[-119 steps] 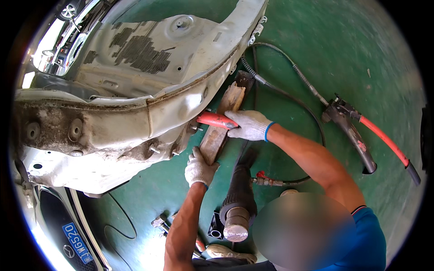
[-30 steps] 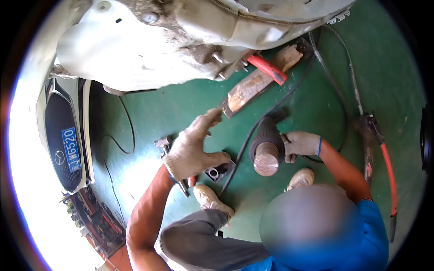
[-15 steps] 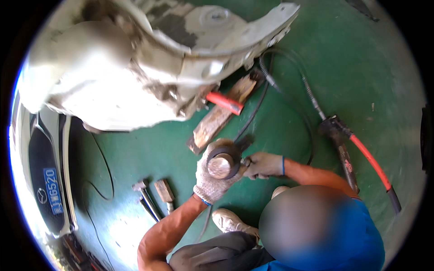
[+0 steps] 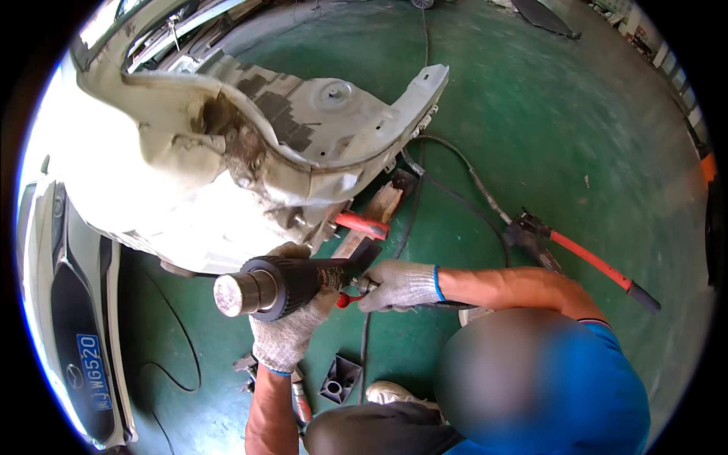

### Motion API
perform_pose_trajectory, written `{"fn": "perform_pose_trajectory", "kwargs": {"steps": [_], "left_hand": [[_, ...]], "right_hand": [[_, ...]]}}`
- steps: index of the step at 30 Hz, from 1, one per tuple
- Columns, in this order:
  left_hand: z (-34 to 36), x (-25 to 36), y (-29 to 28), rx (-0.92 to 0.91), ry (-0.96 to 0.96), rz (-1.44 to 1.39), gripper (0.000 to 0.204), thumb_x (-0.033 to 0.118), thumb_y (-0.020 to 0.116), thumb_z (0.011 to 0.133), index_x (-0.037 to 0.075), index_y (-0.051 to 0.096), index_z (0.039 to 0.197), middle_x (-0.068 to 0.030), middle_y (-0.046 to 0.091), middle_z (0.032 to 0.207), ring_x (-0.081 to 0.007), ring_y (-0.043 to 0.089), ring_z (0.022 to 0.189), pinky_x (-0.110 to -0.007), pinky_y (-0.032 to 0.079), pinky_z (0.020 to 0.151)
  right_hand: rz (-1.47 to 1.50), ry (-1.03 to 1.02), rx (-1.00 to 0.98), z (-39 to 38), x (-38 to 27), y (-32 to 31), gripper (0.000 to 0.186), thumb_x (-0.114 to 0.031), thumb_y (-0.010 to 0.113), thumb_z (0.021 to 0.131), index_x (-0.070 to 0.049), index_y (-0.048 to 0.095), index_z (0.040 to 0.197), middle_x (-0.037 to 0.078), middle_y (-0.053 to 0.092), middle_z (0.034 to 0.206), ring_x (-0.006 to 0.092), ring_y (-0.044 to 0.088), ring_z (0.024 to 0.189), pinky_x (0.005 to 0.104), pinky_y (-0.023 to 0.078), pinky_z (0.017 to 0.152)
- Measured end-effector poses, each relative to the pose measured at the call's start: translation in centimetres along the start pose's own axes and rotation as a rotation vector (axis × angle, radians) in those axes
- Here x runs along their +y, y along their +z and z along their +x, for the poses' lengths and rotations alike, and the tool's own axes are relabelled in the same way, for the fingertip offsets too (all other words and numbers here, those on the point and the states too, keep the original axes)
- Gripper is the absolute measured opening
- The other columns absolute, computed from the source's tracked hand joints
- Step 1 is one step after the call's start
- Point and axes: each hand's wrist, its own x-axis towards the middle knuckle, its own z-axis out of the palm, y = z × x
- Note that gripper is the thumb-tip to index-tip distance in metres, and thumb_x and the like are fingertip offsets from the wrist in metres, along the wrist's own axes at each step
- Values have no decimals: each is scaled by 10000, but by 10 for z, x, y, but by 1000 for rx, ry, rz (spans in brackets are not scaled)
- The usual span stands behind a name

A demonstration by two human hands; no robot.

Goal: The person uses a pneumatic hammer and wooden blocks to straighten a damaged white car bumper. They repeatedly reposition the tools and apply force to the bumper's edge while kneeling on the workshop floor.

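My left gloved hand [image 4: 292,330] is wrapped around a black hydraulic ram [image 4: 307,274] with a ridged collar. The ram lies nearly level, its shiny steel plunger end [image 4: 241,293] pointing left. At the ram's right end, the fingers of my right gloved hand [image 4: 398,286] are closed on a metal hose coupling [image 4: 365,284]. Beside that coupling sits a small red cap [image 4: 347,300]. Part of a black hose [image 4: 447,305] shows under my right wrist. Whether the coupling is joined to the ram cannot be made out.
A large white car body section [image 4: 318,186] stands ahead, with a red tube [image 4: 362,224] and wood block [image 4: 384,200] beneath. At right lies a hand pump [image 4: 523,235] with red handle [image 4: 591,262]. A black square base [image 4: 340,378] is nearby; a white car [image 4: 114,326] stands left.
The ram has tipped from end-on to nearly level, its plunger end now pointing left. Both hands remain on it and its coupling. The red cap and square base have come into sight.
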Motion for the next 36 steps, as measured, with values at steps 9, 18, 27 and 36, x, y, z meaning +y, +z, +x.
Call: {"fn": "perform_pose_trajectory", "kwargs": {"steps": [9,18,27,36], "left_hand": [[29,-12,18,201,-161,-186,773,127,923,734,-9,550,1396,-89,666,1224,-175,651,1081,-347,551,991],[41,-5,40,233,-179,-82,562,113,906,768,13,637,1252,-58,704,1148,-141,657,1030,-328,543,979],[37,-3,50,313,-256,-20,558,91,934,775,-9,657,1249,-75,726,1173,-149,686,1023,-327,567,965],[37,-7,42,221,-257,89,441,155,888,828,-10,711,1197,-89,767,1109,-139,700,981,-330,573,927]], "right_hand": [[-161,-28,66,46,12,-49,411,-431,812,886,-32,769,972,33,637,684,128,535,538,326,427,499],[-276,-49,27,61,27,-75,499,-432,777,854,59,693,839,140,660,660,202,641,559,394,498,529],[-271,-45,23,61,22,-76,420,-384,752,869,18,651,804,96,624,624,189,618,528,370,480,510],[-238,-3,38,66,27,-75,431,-363,803,858,38,649,827,108,640,650,184,619,530,366,497,511]]}}
